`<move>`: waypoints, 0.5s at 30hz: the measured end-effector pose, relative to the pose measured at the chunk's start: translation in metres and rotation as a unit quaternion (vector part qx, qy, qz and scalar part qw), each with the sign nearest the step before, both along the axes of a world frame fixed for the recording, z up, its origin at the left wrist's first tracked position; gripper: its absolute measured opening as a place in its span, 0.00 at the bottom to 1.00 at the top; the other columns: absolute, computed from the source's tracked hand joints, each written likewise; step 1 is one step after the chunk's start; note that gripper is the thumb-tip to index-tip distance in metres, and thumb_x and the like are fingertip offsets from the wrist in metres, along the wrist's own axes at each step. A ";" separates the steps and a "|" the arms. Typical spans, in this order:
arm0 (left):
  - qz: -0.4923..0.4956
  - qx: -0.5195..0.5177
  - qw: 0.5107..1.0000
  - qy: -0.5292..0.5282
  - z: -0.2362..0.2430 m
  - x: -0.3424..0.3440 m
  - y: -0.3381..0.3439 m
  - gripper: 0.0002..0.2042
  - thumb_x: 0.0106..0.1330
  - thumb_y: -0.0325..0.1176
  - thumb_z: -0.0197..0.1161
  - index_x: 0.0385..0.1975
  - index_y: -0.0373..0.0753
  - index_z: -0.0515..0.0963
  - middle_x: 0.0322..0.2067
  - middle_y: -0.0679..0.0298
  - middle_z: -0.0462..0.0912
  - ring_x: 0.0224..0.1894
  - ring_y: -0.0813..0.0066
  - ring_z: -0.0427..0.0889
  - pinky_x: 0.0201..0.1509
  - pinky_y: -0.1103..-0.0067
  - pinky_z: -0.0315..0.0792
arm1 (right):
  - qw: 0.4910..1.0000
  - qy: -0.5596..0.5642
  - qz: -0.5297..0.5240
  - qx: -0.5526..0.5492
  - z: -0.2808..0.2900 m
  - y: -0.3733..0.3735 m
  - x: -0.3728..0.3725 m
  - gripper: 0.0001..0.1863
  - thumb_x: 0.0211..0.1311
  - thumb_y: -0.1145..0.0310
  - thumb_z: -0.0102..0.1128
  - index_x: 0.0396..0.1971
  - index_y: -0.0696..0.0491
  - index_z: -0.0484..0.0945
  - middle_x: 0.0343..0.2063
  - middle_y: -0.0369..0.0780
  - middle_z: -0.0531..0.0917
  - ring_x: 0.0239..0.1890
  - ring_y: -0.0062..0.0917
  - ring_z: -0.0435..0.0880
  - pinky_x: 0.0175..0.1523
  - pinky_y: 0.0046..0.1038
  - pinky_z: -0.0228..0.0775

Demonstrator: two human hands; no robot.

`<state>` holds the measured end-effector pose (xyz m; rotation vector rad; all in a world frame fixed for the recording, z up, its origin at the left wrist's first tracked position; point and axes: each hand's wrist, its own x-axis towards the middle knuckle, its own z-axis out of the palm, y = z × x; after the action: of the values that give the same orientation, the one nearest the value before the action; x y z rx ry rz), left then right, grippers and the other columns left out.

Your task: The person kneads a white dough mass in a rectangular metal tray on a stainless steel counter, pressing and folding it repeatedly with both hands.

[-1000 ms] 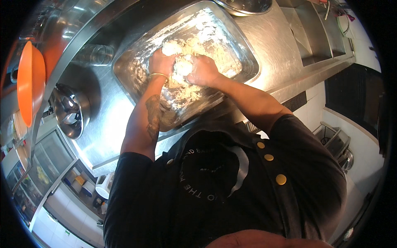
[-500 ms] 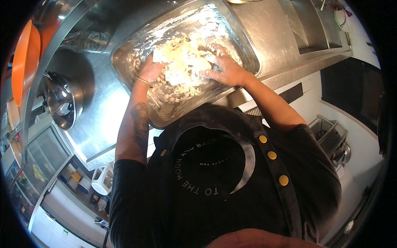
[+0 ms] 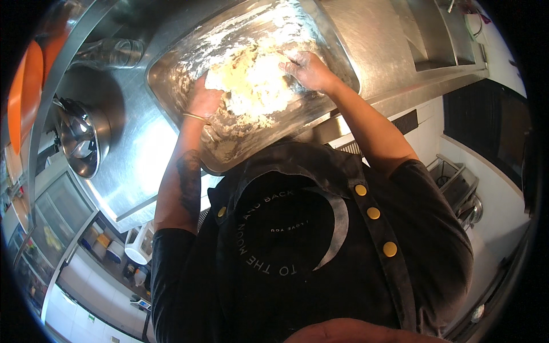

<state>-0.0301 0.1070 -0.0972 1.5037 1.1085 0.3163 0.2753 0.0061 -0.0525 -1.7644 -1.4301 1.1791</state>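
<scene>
Across the middle of the steel tray, a pale, rough-edged mass of dough, bright under the light, with loose crumbs along its near side. On the far wall of the tray, white floury smears. Inside the tray's left part, the left hand, back upward, against the left edge of the dough; fingertips out of sight, so impossible to tell between clenched and released. Toward the tray's right wall, the right hand, dusted white, with fingers bent inward at the right edge of the dough; any firm grip on it impossible to tell. Around the left wrist, at the tray's left side, a thin gold-coloured bracelet. Beneath the tray, a shiny steel desk. To the left of the tray, a round metal bowl with shiny metal pieces inside. Beyond the tray's far left corner, a clear glass container. Farther left of the tray, an orange bowl. Well to the right of the tray, a metal sink. On the near side of the tray, a black apron with yellow buttons.
</scene>
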 end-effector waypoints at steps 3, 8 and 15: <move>0.069 -0.076 0.989 -0.110 -0.023 -0.003 -0.006 0.23 0.66 0.28 0.64 0.61 0.33 0.74 0.44 0.54 0.88 0.45 0.70 0.84 0.54 0.74 0.76 | 0.999 -0.050 -0.012 0.008 -0.009 0.009 -0.003 0.23 0.69 0.51 0.63 0.50 0.56 0.83 0.37 0.50 0.87 0.39 0.41 0.84 0.49 0.37 0.75; 0.035 0.073 0.991 0.102 0.008 0.025 -0.027 0.30 0.61 0.30 0.67 0.66 0.32 0.69 0.55 0.43 0.80 0.55 0.60 0.82 0.59 0.68 0.76 | 0.989 -0.140 0.009 -0.036 -0.013 0.022 -0.010 0.19 0.69 0.56 0.60 0.39 0.60 0.82 0.32 0.52 0.85 0.36 0.47 0.84 0.46 0.41 0.76; -0.107 0.252 0.904 0.329 0.072 0.077 -0.048 0.27 0.67 0.38 0.62 0.64 0.35 0.69 0.56 0.40 0.71 0.58 0.40 0.75 0.61 0.54 0.75 | 0.907 -0.384 0.170 0.000 0.021 0.040 -0.049 0.15 0.67 0.63 0.52 0.35 0.58 0.85 0.33 0.51 0.87 0.38 0.45 0.88 0.46 0.43 0.80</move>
<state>0.0470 0.0592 -0.0252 2.2764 1.4310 -0.0892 0.2259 0.0465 -0.0319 -2.1579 -2.2549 0.6233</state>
